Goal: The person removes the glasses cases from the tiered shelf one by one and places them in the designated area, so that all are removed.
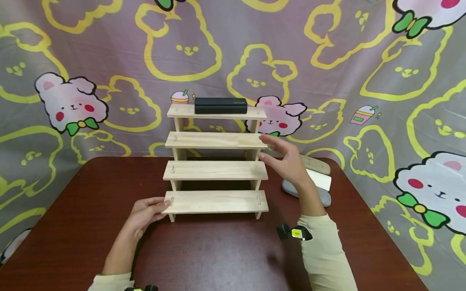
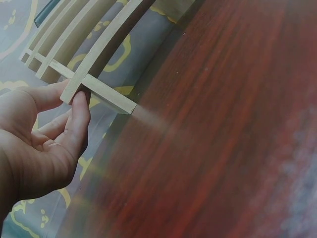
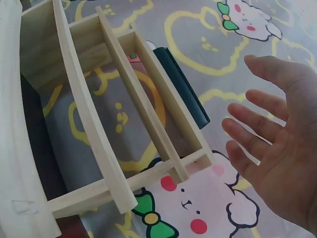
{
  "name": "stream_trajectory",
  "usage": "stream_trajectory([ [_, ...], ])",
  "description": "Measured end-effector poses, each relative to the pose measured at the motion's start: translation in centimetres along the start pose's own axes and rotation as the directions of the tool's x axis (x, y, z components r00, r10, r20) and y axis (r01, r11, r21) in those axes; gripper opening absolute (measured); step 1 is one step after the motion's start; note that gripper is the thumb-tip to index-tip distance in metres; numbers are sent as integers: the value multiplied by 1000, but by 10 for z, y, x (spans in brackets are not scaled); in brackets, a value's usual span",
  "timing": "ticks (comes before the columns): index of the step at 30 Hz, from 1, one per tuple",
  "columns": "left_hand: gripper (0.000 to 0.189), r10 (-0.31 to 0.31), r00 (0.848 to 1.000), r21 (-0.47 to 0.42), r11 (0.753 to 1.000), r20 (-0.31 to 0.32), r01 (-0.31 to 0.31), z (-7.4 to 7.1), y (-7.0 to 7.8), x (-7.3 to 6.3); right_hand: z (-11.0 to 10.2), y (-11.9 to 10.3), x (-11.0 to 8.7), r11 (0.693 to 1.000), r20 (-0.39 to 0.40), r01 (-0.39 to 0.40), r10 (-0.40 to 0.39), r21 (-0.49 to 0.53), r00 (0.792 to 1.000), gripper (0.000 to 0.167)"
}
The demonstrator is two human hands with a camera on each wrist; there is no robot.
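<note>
A pale wooden rack [image 1: 215,170] with stepped shelves stands on the table. My left hand [image 1: 145,212] pinches the left end of its lowest shelf [image 1: 214,201]; in the left wrist view the thumb and fingers lie on either side of the shelf's end [image 2: 74,89]. My right hand [image 1: 285,159] is raised by the rack's right side, near the second shelf from the top [image 1: 214,140]. Its fingers are spread and hold nothing, apart from the wood in the right wrist view. On the top shelf lies a long dark case [image 1: 220,106], dark green in the right wrist view [image 3: 182,87].
Right of the rack, partly behind my right forearm, lie a beige rounded item [image 1: 316,165], a white item [image 1: 319,179] and a grey rounded item [image 1: 323,197]. A patterned cloth [image 1: 120,60] hangs behind the reddish-brown table [image 1: 218,258].
</note>
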State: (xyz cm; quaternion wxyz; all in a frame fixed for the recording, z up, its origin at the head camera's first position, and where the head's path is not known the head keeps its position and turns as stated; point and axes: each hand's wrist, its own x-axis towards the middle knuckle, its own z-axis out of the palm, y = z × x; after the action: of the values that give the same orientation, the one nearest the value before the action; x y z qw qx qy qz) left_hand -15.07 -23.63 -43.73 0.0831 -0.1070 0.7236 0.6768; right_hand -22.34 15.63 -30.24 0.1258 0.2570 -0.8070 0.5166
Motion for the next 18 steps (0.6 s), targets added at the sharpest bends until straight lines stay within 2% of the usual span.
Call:
stream_trajectory([
  [18, 57, -4, 1000, -10, 1000, 1, 4, -2, -1, 1, -15, 4, 56, 999, 34, -33, 33, 1, 999, 53],
])
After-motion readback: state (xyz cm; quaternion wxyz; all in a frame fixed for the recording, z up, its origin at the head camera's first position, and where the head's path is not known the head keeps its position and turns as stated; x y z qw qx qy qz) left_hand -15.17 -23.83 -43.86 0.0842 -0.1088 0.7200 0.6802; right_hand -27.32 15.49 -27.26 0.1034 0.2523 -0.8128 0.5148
